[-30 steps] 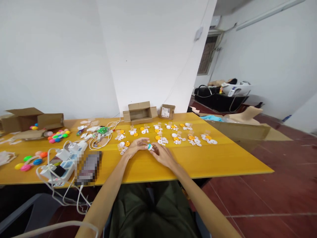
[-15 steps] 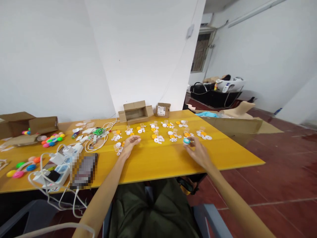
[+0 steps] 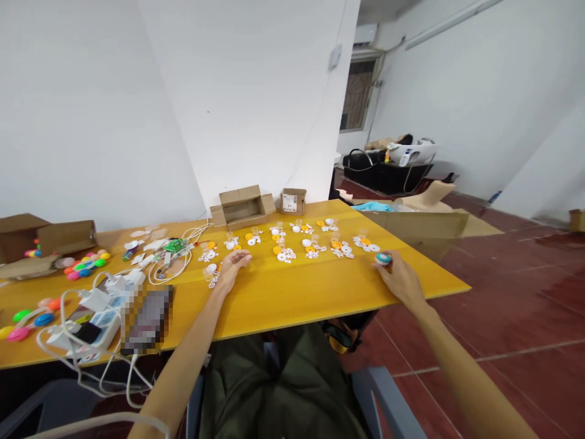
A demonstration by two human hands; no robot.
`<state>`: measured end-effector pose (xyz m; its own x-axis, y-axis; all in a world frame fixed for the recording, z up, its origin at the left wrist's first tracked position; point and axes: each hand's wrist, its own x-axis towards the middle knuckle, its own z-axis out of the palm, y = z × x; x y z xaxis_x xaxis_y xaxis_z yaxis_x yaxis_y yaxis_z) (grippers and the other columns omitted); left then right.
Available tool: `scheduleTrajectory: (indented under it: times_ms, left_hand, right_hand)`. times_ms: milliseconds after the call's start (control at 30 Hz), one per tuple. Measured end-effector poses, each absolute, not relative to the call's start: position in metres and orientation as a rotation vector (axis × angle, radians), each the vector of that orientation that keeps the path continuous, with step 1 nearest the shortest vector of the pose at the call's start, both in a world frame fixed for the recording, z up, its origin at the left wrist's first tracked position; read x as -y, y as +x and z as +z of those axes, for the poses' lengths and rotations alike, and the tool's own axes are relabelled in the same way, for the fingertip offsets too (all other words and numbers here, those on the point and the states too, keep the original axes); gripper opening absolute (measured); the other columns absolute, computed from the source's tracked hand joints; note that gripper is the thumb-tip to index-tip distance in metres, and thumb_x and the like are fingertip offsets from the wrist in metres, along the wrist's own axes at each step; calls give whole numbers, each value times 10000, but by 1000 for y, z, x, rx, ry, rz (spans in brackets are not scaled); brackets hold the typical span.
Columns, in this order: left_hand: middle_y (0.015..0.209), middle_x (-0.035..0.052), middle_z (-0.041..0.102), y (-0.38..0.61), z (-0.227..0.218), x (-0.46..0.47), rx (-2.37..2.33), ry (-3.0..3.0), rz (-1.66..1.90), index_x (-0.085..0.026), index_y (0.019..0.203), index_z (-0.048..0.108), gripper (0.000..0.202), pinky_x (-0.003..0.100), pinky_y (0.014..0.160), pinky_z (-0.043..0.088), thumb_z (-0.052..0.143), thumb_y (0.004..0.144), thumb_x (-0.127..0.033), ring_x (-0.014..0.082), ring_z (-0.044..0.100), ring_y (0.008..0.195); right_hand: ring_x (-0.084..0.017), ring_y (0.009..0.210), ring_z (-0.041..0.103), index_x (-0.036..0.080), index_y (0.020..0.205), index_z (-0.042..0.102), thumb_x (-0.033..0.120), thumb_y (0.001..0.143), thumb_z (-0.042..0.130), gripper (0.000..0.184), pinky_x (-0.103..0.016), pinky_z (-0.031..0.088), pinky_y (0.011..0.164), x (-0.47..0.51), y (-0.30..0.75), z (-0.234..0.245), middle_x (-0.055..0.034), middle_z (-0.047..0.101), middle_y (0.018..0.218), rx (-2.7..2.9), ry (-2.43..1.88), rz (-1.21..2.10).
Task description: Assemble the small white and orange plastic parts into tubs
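Note:
In my right hand [image 3: 402, 277], over the right part of the table, is a small round teal-and-white piece [image 3: 382, 259]; thumb and fingers close around it. My left hand [image 3: 234, 268] hovers or rests at the left end of the small parts, I cannot tell which. Its fingers are loosely bent and apart, with nothing visible in them. Small heaps of white and orange wheel-like plastic parts [image 3: 287, 254] with clear little cups [image 3: 335, 237] lie in rows between and beyond the hands. One heap [image 3: 211, 275] is partly covered by my left hand.
Open cardboard boxes [image 3: 242, 207] stand along the back. To the left lie a power strip [image 3: 107, 320] with chargers, a phone-like device [image 3: 148, 318], tangled white cables [image 3: 176, 268] and colourful balls [image 3: 85, 266]. The yellow table's [image 3: 274, 305] right edge drops to a red floor.
My right hand has moved right across the table, carrying the teal-and-white piece past the last heap. The left hand stays near the same heap. The view has turned slightly right.

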<state>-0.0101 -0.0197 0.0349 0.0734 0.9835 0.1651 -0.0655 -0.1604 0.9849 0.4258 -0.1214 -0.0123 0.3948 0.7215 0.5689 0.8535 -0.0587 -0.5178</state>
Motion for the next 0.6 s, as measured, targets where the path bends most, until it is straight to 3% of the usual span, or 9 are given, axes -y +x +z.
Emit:
scheduleTrajectory:
  times_ms: [167,267,400,600]
  left_hand:
    - [795,23,740,-9,35,20,-1014,1318,1296,-209,791,743,298,269,706,501,879,579,-368,174,670,781]
    - [801,27,739,-8,35,20,-1003,1313,1300,-210,780,743,301,269,698,505,879,569,-376,178,666,784]
    - [800,27,738,-8,36,20,-999,1308,1308,-212,785,745,296,270,700,497,874,575,-375,175,660,781]
    - [796,28,746,-9,34,19,-1000,1295,1305,-212,803,746,284,275,710,491,866,598,-368,176,669,779]
  right_hand:
    - [-386,1012,621,219,1136,589,555,886,506,427,-553,523,838,126,414,-4,-204,658,1114,1264,-1789,-506]
    - [-385,1101,576,207,1213,561,573,898,522,484,-565,486,927,125,397,8,-212,621,1182,1248,-1705,-570]
    - [-335,1170,557,221,1250,535,518,922,514,442,-522,456,1019,103,352,23,-167,606,1214,1458,-1500,-371]
    - [-299,1184,577,223,1234,546,408,916,536,368,-478,466,1029,41,261,29,-131,632,1215,1609,-1343,10]
